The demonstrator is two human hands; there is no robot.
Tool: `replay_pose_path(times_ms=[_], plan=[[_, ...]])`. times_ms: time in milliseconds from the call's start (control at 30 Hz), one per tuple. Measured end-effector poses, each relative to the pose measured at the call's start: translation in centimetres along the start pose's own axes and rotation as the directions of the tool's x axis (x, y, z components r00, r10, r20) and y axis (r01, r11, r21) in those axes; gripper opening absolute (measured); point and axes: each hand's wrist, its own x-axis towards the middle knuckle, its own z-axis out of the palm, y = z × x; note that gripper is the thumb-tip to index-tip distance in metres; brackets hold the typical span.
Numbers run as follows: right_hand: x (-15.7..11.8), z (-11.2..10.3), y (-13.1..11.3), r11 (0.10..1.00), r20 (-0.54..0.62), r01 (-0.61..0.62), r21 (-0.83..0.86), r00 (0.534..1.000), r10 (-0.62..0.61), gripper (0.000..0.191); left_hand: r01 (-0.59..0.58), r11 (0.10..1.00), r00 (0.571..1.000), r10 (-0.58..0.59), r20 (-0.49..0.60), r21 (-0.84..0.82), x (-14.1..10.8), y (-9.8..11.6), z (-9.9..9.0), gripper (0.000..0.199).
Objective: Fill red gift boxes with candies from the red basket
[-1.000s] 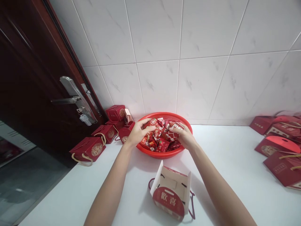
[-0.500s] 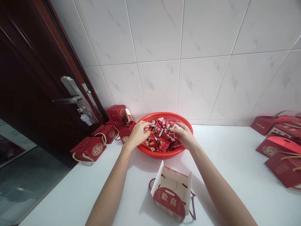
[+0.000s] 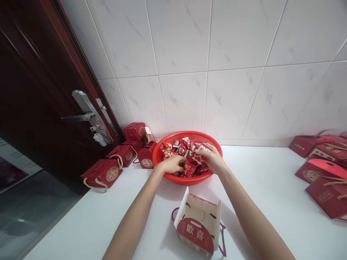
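A red plastic basket (image 3: 155,154) holds a heap of red-wrapped candies (image 3: 190,167). My left hand (image 3: 173,164) reaches into the front left of the heap, fingers curled down among the wrappers; what they grip is hidden. On the right side, my right hand (image 3: 213,159) is closed around a red-and-white wrapped candy (image 3: 200,159) at the top of the pile. Between my forearms stands an open red gift box (image 3: 196,231), white inside, its flaps raised and dark red cord handles at its sides. The inside shows no candies.
Closed red gift boxes (image 3: 103,172) with rope handles are grouped at the left, some stacked. More red boxes (image 3: 325,193) lie at the right edge of the white table (image 3: 257,180). Behind is a tiled wall (image 3: 184,101); a dark door (image 3: 40,90) with a metal handle stands at left.
My left hand has moved right and down, from the basket's left side into the candies nearer the front. My right hand stays nearly in place with the candy.
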Motion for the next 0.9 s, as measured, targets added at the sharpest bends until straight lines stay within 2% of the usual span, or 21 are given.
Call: replay_pose_path(times_ms=[100,233,333,433,533,633,767,900], plan=[[0.0,0.0,-0.1,1.000,0.005,-0.009,-0.011,1.000,0.010,0.067,-0.052,0.997,0.991,0.045,-0.126,-0.048,-0.2,0.3,0.2,0.029],[-0.1,0.1,-0.2,1.000,0.020,-0.004,-0.005,1.000,0.004,0.064,-0.116,0.989,0.958,0.088,-0.271,-0.090,-0.3,1.0,0.1,0.025],[-0.2,0.3,-0.4,1.000,0.005,-0.007,-0.002,1.000,0.007,0.065,-0.196,0.966,0.916,0.119,-0.382,-0.169,-0.5,1.3,0.0,0.027],[-0.5,0.7,-0.9,1.000,-0.017,0.000,0.003,1.000,0.000,0.065,-0.256,0.929,0.871,0.103,-0.480,-0.266,-0.8,1.5,0.0,0.032],[-1.0,1.1,-1.7,1.000,0.012,0.005,0.031,1.000,-0.005,0.050,-0.276,0.912,0.850,0.085,-0.519,-0.303,-1.1,1.8,0.0,0.035],[-1.5,1.5,-2.4,0.997,0.068,-0.008,0.070,0.998,0.003,0.034,-0.292,0.892,0.842,0.069,-0.535,-0.344,-1.4,2.3,-0.1,0.049],[-1.8,1.6,-2.8,0.996,0.063,-0.047,0.078,0.997,0.042,0.033,-0.288,0.852,0.835,0.001,-0.550,-0.437,-1.6,2.7,-0.1,0.068],[-1.8,1.5,-2.7,0.995,0.089,-0.060,0.075,0.995,0.053,0.037,-0.303,0.792,0.843,-0.037,-0.537,-0.530,-1.5,3.0,-0.3,0.056]])
